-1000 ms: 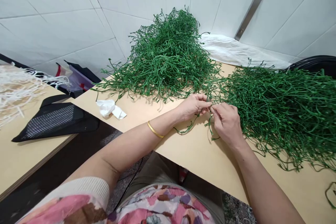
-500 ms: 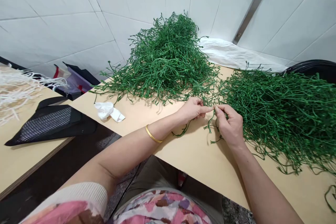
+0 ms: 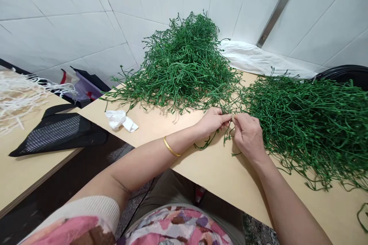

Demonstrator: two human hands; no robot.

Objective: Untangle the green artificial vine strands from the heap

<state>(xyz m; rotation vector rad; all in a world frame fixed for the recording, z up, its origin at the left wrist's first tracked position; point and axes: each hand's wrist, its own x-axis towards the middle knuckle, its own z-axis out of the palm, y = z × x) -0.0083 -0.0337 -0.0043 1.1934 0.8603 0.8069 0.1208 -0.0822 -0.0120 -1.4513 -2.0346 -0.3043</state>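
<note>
Left hand [image 3: 212, 121] and right hand [image 3: 248, 136] both pinch a thin green vine stem [image 3: 206, 146] between their fingertips, just left of a tangled green vine heap [image 3: 307, 130], a second vine heap [image 3: 178, 65] beyond them

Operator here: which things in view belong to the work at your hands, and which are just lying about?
In the work: left hand, right hand, green wiry stems pinched between them, rear stem pile, side stem pile.

Lying about: crumpled white tissue, black mesh bag, white plastic sheet.
</note>
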